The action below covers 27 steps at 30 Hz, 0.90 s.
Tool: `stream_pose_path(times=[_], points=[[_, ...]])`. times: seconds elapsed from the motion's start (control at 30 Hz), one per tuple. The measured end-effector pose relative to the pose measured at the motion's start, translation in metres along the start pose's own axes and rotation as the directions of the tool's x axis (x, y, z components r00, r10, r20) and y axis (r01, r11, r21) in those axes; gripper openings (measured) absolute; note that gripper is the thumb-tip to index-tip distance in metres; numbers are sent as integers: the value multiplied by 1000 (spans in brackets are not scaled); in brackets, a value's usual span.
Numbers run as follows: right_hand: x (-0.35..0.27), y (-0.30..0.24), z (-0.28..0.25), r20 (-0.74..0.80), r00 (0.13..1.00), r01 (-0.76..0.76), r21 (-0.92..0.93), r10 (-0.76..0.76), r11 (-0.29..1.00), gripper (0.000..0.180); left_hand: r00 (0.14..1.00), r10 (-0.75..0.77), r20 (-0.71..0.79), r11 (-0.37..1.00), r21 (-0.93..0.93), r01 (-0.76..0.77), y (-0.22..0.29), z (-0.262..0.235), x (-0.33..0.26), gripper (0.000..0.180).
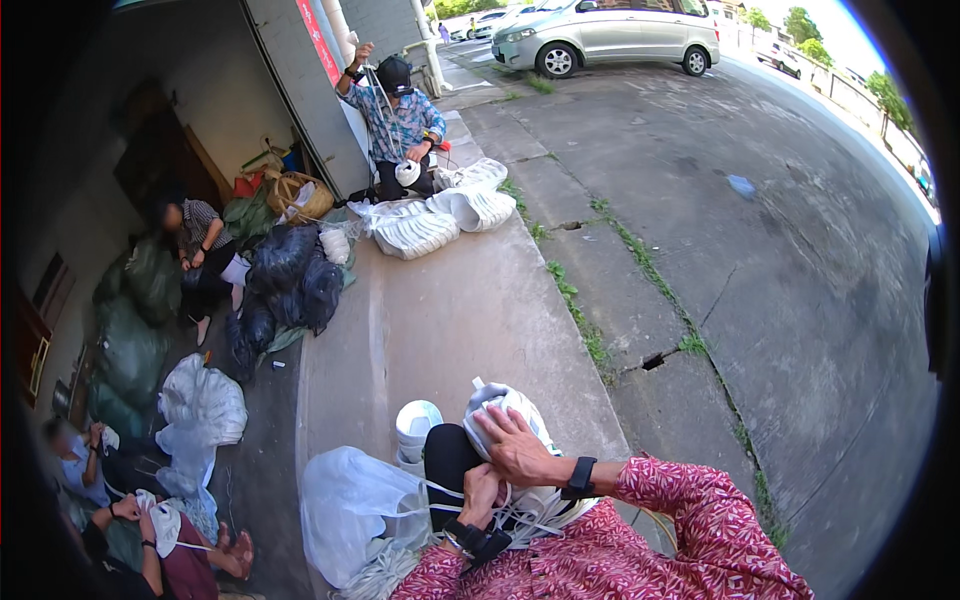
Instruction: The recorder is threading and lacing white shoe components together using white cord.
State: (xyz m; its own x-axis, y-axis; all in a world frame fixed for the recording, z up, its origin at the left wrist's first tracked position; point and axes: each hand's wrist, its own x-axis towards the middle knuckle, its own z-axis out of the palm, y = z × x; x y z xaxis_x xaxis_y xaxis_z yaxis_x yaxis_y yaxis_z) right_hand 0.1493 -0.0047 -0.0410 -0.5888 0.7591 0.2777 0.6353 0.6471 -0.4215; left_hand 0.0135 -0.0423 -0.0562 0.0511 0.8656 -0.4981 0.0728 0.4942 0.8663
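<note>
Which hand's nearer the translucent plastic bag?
Left. The left hand is just right of the translucent plastic bag, fingers curled; the right hand is farther right and higher in the picture, laid over the white item.

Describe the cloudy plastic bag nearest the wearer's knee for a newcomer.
Find the concrete ledge up the middle. At its near end, left of the wearer's dark-clad knee, sits the bag. Unlike the neighbouring round white stack, it is cloudy, crumpled plastic.
</note>
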Motion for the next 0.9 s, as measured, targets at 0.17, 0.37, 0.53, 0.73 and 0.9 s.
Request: stream_pose_path(times=[0.17, 0.37, 0.53, 0.73, 0.9], points=[[-9, 12, 4, -29, 997, 69, -30, -70, 997, 21, 932, 348, -104, 791, 566, -232, -17, 5, 4, 24], [-13, 11, 2, -51, 999, 17, 85, -13, 996, 18, 905, 413, -102, 698, 674, -242, -23, 9, 6, 25], [-13, 10, 1, -90, 996, 7, 114, 3, 993, 14, 870, 469, -151, 671, 701, -240, -26, 14, 10, 24], [-10, 9, 1, -105, 993, 63, 75, -55, 995, 15, 912, 406, -54, 682, 682, -263, -3, -1, 2, 17], [-5, 15, -3, -13, 987, 155, -120, -158, 981, 27, 619, 749, 238, 107, 878, -467, 43, -1, -20, 32]])
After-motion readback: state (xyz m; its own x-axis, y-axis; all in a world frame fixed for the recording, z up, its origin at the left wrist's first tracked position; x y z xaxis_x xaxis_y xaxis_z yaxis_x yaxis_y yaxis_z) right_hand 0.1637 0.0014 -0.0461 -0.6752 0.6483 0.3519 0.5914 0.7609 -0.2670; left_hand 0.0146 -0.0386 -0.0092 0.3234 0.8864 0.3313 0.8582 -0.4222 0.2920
